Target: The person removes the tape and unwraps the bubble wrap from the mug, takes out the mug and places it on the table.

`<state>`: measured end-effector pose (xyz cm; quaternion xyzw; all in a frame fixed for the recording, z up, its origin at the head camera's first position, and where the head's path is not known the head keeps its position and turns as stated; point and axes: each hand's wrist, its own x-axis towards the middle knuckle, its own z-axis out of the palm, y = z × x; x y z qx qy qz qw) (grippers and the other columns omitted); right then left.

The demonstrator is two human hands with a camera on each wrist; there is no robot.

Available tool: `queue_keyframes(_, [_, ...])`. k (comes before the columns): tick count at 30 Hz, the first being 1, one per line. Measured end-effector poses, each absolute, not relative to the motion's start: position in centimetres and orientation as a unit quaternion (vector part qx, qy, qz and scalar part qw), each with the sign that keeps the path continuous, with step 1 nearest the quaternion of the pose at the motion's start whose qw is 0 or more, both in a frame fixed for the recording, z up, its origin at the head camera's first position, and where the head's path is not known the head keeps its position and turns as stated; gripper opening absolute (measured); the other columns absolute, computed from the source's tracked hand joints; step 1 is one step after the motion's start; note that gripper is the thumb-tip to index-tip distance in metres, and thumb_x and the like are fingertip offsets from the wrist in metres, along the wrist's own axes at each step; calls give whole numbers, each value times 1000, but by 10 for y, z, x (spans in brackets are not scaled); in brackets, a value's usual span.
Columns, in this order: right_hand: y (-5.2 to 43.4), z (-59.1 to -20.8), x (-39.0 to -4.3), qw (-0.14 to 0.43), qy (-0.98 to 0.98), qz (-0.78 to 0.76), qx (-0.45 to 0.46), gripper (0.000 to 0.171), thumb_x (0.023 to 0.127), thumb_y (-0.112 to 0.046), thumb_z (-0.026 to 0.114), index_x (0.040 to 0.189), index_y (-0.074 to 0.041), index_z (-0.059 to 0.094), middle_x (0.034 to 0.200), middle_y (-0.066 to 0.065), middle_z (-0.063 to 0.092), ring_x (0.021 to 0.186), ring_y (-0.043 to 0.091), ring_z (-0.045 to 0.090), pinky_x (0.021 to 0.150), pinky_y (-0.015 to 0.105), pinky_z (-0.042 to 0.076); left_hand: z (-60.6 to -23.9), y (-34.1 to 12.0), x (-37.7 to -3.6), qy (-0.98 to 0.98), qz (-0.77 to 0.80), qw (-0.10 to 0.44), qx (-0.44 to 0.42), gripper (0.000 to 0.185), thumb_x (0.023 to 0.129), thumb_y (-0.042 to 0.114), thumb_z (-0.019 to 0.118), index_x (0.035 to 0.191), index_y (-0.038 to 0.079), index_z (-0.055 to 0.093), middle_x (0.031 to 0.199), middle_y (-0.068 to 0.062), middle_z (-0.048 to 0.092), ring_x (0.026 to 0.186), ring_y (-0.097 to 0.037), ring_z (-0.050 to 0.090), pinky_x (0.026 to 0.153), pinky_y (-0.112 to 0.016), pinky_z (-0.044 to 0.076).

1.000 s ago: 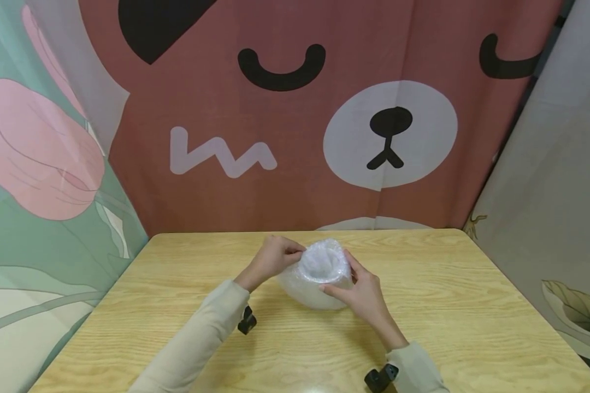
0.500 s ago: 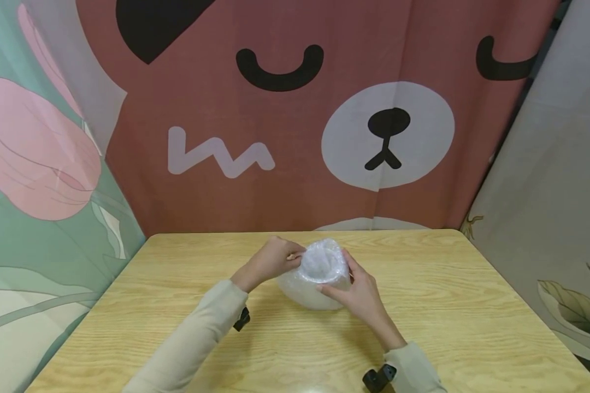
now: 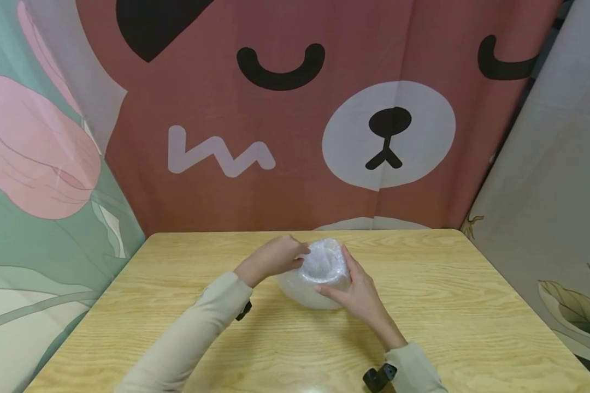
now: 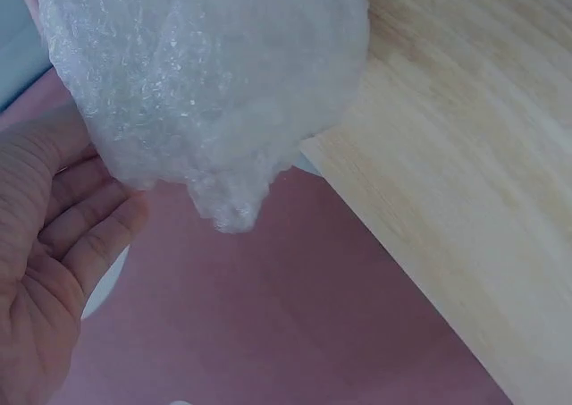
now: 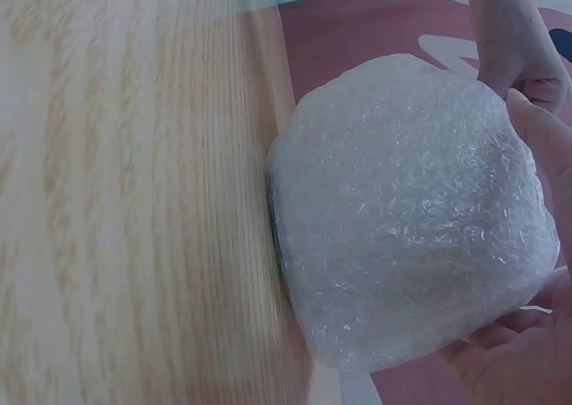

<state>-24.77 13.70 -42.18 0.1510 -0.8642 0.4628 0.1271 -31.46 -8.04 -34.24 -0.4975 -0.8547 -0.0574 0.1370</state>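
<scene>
Since a second ago the left hand [image 3: 274, 255] is sitting a little higher on the bubble-wrap bundle [image 3: 316, 275], its fingers now draped over the near-left part of the rim instead of pinching it from the side; the bundle itself is staying where it was.

That left hand is lying with fingers bent over the top edge of the bundle, gripping the wrap there. In the left wrist view the palm [image 4: 49, 244] is showing fairly open below the bundle [image 4: 206, 74], fingers only loosely bent, and how tightly they are closing on the rim cannot be told from that angle.

The right hand [image 3: 356, 292] is cupping the right side of the bundle, thumb lying along the lower front and fingers reaching up toward the rim, so the hand is spread moderately wide around it. In the right wrist view the palm [image 5: 523, 356] is pressing against the bundle [image 5: 411, 217] from beneath and beside it.

The bundle is sitting between the two hands, touching both, and resting on the desk [image 3: 452, 305] nearer the far edge than the near one, roughly midway between the left and right edges. Its top is forming a hollow, open upward.

Light wood grain is covering the desk. Behind the far edge a red-brown curtain [image 3: 295, 136] with a cartoon bear face is hanging, with a green and pink flower curtain [image 3: 34, 180] at the left and a grey curtain [image 3: 555, 180] at the right.
</scene>
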Motion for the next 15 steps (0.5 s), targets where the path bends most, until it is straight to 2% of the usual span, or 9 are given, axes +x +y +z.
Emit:
queue_keyframes(2, [137, -422, -248, 131, -864, 463, 149, 109, 75, -50, 80, 156, -14, 17, 156, 16, 23, 138, 38, 27, 106, 56, 30, -340, -78, -314, -857, -41, 133, -496, 14, 80, -3, 70, 76, 9, 64, 64, 3, 54, 55, -7, 42, 49, -20, 37])
queue_keyframes(4, [137, -422, -249, 135, -863, 463, 150, 108, 76, -50, 80, 156, -15, 17, 156, 15, 23, 138, 38, 27, 105, 56, 30, -338, -77, -313, -861, -25, 133, -491, 15, 80, -2, 70, 74, 10, 63, 64, 4, 53, 54, -7, 43, 48, -20, 37])
queue_keyframes(11, [135, -422, -249, 138, -857, 474, 151, 105, 76, -47, 81, 155, -12, 21, 156, 14, 25, 138, 38, 28, 105, 55, 31, -334, -72, -306, -873, 33, 128, -469, 13, 84, 3, 70, 76, 10, 65, 73, 1, 61, 59, -11, 54, 49, -22, 43])
queue_keyframes(15, [134, -420, -248, 137, -852, 483, 148, 104, 76, -45, 82, 155, -12, 22, 155, 14, 26, 137, 38, 30, 104, 54, 33, -336, -70, -305, -878, 39, 126, -460, 10, 86, 3, 69, 79, 10, 67, 75, 0, 63, 60, -10, 55, 50, -22, 43])
